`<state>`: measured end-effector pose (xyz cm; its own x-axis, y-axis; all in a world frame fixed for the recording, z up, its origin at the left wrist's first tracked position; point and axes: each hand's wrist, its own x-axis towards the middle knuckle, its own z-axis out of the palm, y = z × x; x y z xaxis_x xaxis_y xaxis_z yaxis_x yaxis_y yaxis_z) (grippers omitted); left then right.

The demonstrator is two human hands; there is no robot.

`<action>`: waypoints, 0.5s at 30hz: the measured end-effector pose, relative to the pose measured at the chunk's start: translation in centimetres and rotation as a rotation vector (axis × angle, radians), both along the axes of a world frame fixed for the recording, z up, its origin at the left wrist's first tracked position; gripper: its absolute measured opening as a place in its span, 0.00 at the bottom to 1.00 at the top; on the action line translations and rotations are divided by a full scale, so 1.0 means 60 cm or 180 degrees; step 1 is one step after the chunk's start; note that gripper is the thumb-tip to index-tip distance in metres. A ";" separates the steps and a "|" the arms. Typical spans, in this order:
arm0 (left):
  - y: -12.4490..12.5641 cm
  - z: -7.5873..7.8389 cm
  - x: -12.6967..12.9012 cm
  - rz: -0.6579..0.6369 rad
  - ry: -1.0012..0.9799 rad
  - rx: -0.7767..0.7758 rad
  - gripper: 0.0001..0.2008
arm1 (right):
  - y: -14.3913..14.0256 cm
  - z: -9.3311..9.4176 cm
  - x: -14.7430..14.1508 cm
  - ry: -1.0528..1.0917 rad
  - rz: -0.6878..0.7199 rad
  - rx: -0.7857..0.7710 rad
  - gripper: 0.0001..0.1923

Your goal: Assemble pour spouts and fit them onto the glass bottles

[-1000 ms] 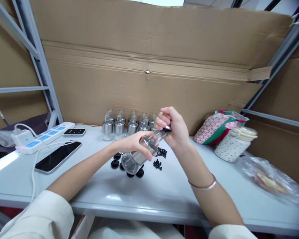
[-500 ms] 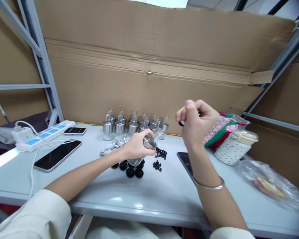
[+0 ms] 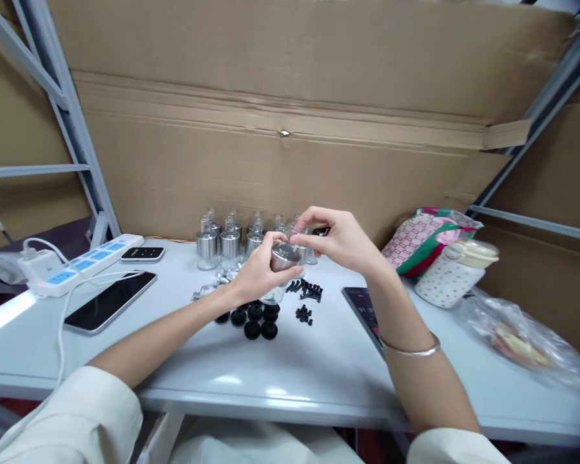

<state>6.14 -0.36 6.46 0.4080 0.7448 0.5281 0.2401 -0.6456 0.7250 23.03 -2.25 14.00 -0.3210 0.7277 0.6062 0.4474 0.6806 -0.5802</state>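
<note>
Brown corrugated cardboard panel [image 3: 290, 174] stands behind your pale grey smooth-topped table [image 3: 309, 370]. Your right hand [image 3: 342, 238] comes in from above right, thumb and forefinger almost together; what their tips pinch, cannot tell. A glossy black piece [image 3: 321, 231] shows tucked in the curl of its other fingers. Your left hand [image 3: 257, 272] is closed around the middle of a clear glass bottle with a silver metal sleeve [image 3: 285, 256], in front of the similar glass-and-metal bottles [image 3: 231, 245] standing at the back. Key relation: the held bottle's long axis leans, neck up and to the right, base low and left; the neck lies right at your right fingertips, so the right hand is nearer that end. Near the base: round black stoppers [image 3: 252, 330]; to their right, tiny black cylindrical bits [image 3: 303, 314], loose
</note>
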 end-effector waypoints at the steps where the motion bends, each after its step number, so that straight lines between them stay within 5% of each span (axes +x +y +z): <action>1: 0.003 -0.001 0.000 -0.0013 -0.0022 0.0142 0.28 | 0.001 0.004 0.003 0.0098 0.0014 0.0091 0.08; 7: 0.031 0.009 -0.020 0.0017 0.0388 0.1481 0.27 | 0.013 0.024 0.035 0.0613 -0.0451 0.0621 0.07; 11: 0.055 0.010 -0.037 0.0436 0.0587 0.1681 0.22 | 0.047 0.020 0.072 0.0622 -0.1328 0.1047 0.06; 15: 0.068 0.007 -0.043 0.0597 0.0402 0.1952 0.16 | 0.091 -0.004 0.114 -0.0183 -0.1954 0.0940 0.06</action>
<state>3.56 3.74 6.87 0.3872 0.3881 0.8363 0.4482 -0.8719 0.1971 29.89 3.20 13.75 0.0594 0.5950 0.8015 0.8275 0.4197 -0.3729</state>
